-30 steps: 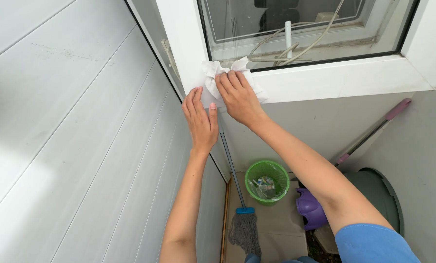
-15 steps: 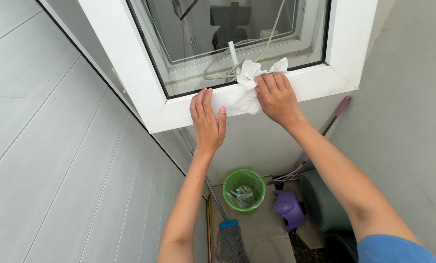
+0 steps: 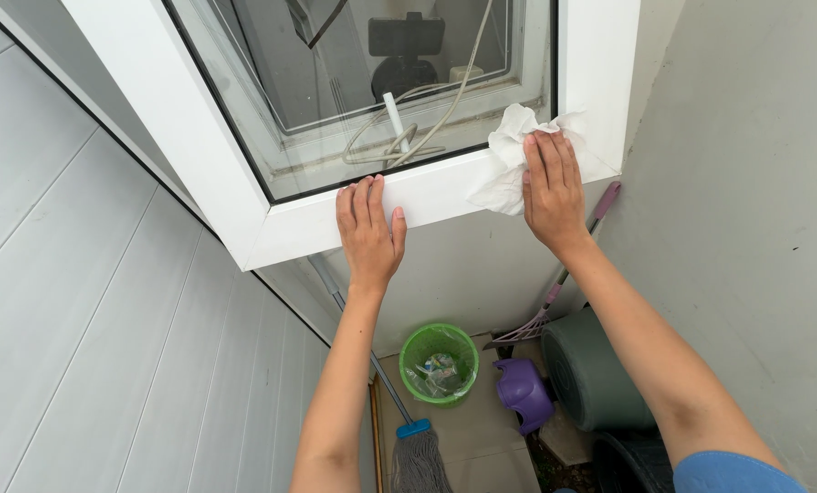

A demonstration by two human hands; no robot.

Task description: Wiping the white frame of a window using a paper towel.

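Fingers [image 3: 547,155] of the right hand [image 3: 551,194] lie flat and close together, pressing a crumpled white cloth [image 3: 511,160] against the lower right corner of the white window frame [image 3: 445,194]; they do not curl around it. The left hand [image 3: 369,233] rests open, palm down, on the frame's bottom rail, well apart from the cloth. Far below on the floor stand a grey-green tub [image 3: 591,370], a green mesh waste basket [image 3: 439,362], a purple plastic scoop [image 3: 522,393] and a grey mop head [image 3: 419,461] with its blue collar.
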